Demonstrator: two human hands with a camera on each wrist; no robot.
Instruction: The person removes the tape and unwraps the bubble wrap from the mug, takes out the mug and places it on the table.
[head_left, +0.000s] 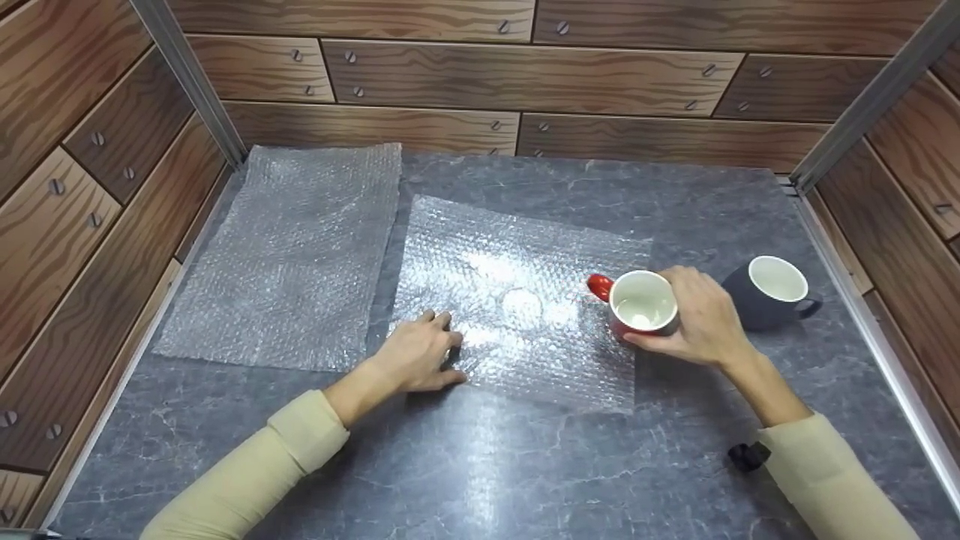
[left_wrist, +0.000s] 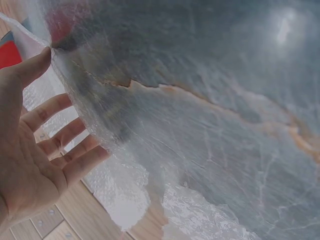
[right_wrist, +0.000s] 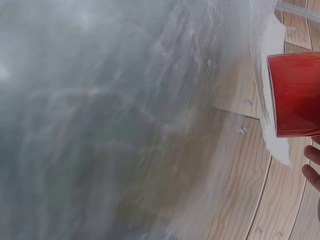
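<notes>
My right hand (head_left: 701, 315) grips a red mug (head_left: 619, 324) with a white inside, its handle turned left and its mouth up. The mug overlaps the right side of the middle bubble wrap sheet (head_left: 495, 240) in the head view. In the right wrist view the red mug (right_wrist: 300, 95) shows at the right edge, with a few fingertips (right_wrist: 311, 175) below it. My left hand (head_left: 420, 352) rests at the sheet's left front edge, fingers spread and loosely bent. Close up in the left wrist view, the left hand's fingers (left_wrist: 52, 112) touch the table edge of the wrap.
A second bubble wrap sheet (head_left: 292, 255) lies flat to the left. Just right of my right hand stands a dark mug (head_left: 757, 307), white inside, handle to the right. A small black object (head_left: 748, 455) shows by the right sleeve. Wood-patterned walls (head_left: 525, 82) enclose the grey table (head_left: 562, 480).
</notes>
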